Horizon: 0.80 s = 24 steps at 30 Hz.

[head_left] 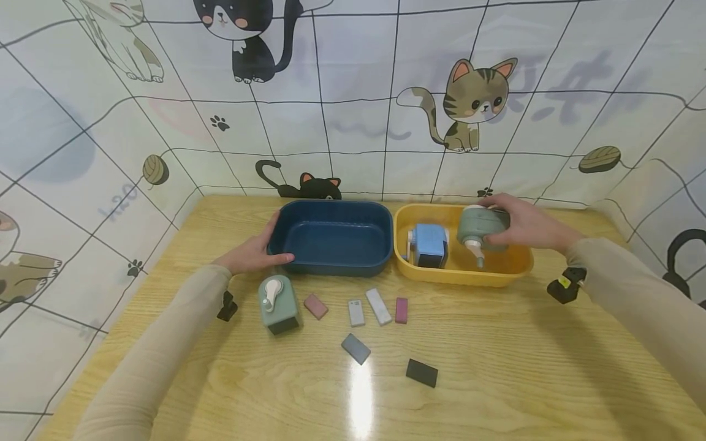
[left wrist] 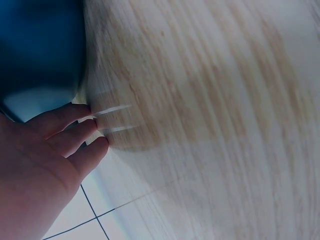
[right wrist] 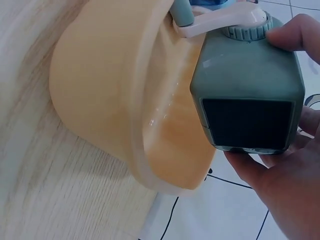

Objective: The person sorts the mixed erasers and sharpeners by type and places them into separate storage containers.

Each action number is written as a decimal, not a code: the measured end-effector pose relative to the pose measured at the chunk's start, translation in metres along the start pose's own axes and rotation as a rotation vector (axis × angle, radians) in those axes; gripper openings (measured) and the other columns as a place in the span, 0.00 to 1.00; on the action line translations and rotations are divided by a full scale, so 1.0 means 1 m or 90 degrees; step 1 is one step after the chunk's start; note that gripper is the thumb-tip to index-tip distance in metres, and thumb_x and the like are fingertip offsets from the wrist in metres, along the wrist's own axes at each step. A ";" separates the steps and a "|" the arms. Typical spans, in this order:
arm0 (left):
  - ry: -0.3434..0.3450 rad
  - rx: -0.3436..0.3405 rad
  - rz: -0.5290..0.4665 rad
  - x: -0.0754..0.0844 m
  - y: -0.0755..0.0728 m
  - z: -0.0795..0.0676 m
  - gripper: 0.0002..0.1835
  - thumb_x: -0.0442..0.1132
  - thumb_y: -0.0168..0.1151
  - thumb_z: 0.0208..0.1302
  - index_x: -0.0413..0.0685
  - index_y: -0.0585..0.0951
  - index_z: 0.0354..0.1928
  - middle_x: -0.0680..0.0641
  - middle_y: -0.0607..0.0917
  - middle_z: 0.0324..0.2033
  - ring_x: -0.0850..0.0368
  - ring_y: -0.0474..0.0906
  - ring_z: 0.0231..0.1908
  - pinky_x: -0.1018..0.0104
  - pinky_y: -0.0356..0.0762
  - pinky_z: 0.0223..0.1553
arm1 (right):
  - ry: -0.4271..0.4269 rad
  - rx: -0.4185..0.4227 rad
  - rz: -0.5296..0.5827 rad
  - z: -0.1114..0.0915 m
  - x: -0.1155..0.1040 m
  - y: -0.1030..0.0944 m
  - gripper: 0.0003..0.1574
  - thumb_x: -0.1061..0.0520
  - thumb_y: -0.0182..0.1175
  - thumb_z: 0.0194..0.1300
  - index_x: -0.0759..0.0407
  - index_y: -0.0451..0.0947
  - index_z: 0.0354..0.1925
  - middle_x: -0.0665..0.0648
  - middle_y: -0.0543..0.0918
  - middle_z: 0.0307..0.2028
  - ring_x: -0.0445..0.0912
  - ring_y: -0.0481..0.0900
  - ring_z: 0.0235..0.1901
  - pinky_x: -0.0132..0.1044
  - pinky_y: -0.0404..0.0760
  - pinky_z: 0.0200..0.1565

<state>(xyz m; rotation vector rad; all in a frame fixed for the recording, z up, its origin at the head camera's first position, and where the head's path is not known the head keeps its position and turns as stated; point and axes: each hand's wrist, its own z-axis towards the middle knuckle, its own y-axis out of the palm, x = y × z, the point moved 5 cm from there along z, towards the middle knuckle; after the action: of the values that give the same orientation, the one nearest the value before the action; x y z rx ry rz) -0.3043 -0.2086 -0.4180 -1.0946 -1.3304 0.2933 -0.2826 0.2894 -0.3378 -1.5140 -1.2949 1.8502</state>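
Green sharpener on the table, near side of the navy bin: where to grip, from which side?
Probably the body of the green sharpener, pinched across its left and right sides, coming from above. The body is blocky, and the white crank sits on the upward face, so straddle it.

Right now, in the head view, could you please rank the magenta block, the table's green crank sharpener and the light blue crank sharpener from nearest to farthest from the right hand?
1. Light blue crank sharpener: inside the yellow tray, left of the right hand.
2. Magenta block: on the table, in front of the trays.
3. Green crank sharpener: farther left, by the navy tray.
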 end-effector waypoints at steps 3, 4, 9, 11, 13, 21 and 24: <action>0.002 0.000 -0.002 0.000 0.000 0.000 0.60 0.59 0.64 0.60 0.57 0.28 0.75 0.34 0.44 0.73 0.29 0.57 0.66 0.40 0.54 0.64 | -0.004 -0.008 0.003 0.003 0.002 0.001 0.46 0.57 0.71 0.52 0.66 0.64 0.65 0.68 0.71 0.56 0.57 0.73 0.44 0.50 0.74 0.41; 0.003 -0.001 -0.003 0.000 0.000 0.000 0.60 0.59 0.64 0.60 0.56 0.28 0.75 0.35 0.44 0.74 0.30 0.56 0.66 0.40 0.53 0.64 | -0.005 -0.011 0.005 0.004 0.002 0.001 0.45 0.58 0.71 0.52 0.66 0.64 0.65 0.68 0.71 0.56 0.57 0.73 0.44 0.50 0.74 0.41; 0.001 -0.002 -0.002 -0.001 0.000 0.000 0.60 0.59 0.63 0.61 0.56 0.28 0.75 0.35 0.43 0.74 0.29 0.56 0.66 0.40 0.53 0.64 | -0.012 -0.026 0.013 0.009 0.005 0.002 0.45 0.59 0.70 0.52 0.67 0.63 0.65 0.68 0.70 0.56 0.57 0.73 0.43 0.49 0.73 0.40; -0.001 -0.001 0.002 0.000 0.000 0.000 0.60 0.60 0.63 0.60 0.55 0.28 0.75 0.34 0.44 0.73 0.29 0.58 0.65 0.40 0.54 0.64 | -0.013 -0.034 0.010 0.011 0.007 0.002 0.45 0.58 0.70 0.52 0.67 0.63 0.65 0.68 0.70 0.55 0.57 0.72 0.43 0.49 0.73 0.40; -0.002 -0.002 0.009 0.000 0.000 -0.001 0.60 0.60 0.63 0.60 0.54 0.28 0.75 0.32 0.45 0.73 0.28 0.60 0.64 0.41 0.55 0.64 | -0.015 -0.041 0.004 0.013 0.008 0.003 0.45 0.58 0.70 0.52 0.67 0.64 0.65 0.67 0.70 0.55 0.56 0.72 0.42 0.48 0.73 0.40; -0.008 -0.003 0.019 0.005 -0.001 -0.003 0.60 0.61 0.63 0.60 0.52 0.29 0.75 0.30 0.47 0.72 0.28 0.62 0.62 0.41 0.57 0.63 | -0.027 -0.063 0.000 0.019 0.007 0.004 0.45 0.58 0.70 0.51 0.67 0.64 0.65 0.66 0.70 0.54 0.55 0.72 0.42 0.47 0.73 0.40; -0.008 -0.002 0.020 0.006 -0.001 -0.003 0.60 0.62 0.62 0.60 0.52 0.29 0.75 0.30 0.47 0.72 0.28 0.62 0.63 0.41 0.57 0.63 | -0.026 -0.078 -0.001 0.021 0.006 0.004 0.46 0.59 0.70 0.51 0.67 0.63 0.65 0.67 0.70 0.54 0.56 0.71 0.43 0.48 0.73 0.41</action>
<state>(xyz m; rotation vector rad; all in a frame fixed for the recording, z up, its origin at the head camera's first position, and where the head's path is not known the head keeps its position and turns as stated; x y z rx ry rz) -0.3001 -0.2063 -0.4132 -1.1193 -1.3257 0.3213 -0.3032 0.2840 -0.3455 -1.5425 -1.4522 1.8402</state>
